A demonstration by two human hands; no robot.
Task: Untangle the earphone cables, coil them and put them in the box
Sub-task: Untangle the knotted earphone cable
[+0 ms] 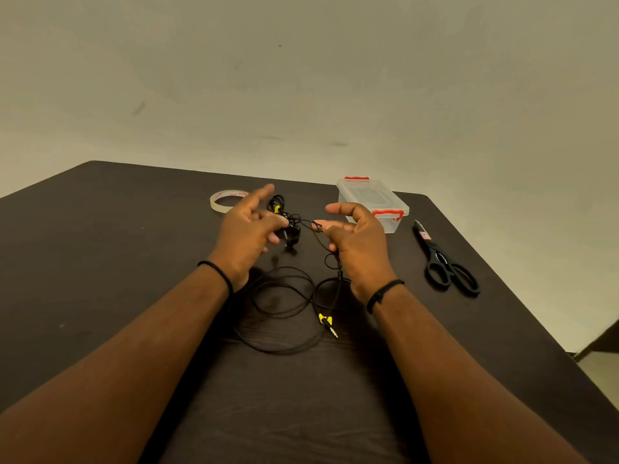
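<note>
1. The scene is dimly lit, and a warm yellowish-olive cast is laid over the wall (301,78).
2. Soft, short shadows are thrown onto the dark table (100,262) beneath the scissors (447,262).
3. Straight edges are bowed by the wide-angle lens (most at the table's far corners).
4. Slight softness is seen throughout; fine cable detail is lost against the dark surface.
</note>
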